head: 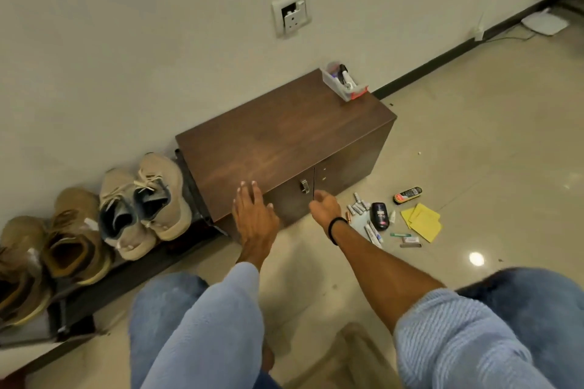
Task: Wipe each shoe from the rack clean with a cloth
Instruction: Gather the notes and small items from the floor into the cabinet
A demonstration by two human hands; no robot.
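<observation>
Both hands are empty: left hand (252, 215) spread open at the cabinet (278, 142), right hand (325, 205) loosely curled. Wiping looks unstarted; next, I'd say, pick up one of the yellow cloths (422, 221)

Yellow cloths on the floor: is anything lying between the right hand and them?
Yes. Loose batteries, a black bottle and small tubes lie on the floor between the right hand, at the cabinet front, and the yellow cloths. All lie low, so the hand could probably pass over them.

Brown cabinet (278, 136), beige shoes (148, 199), yellow cloths (422, 223).
</observation>
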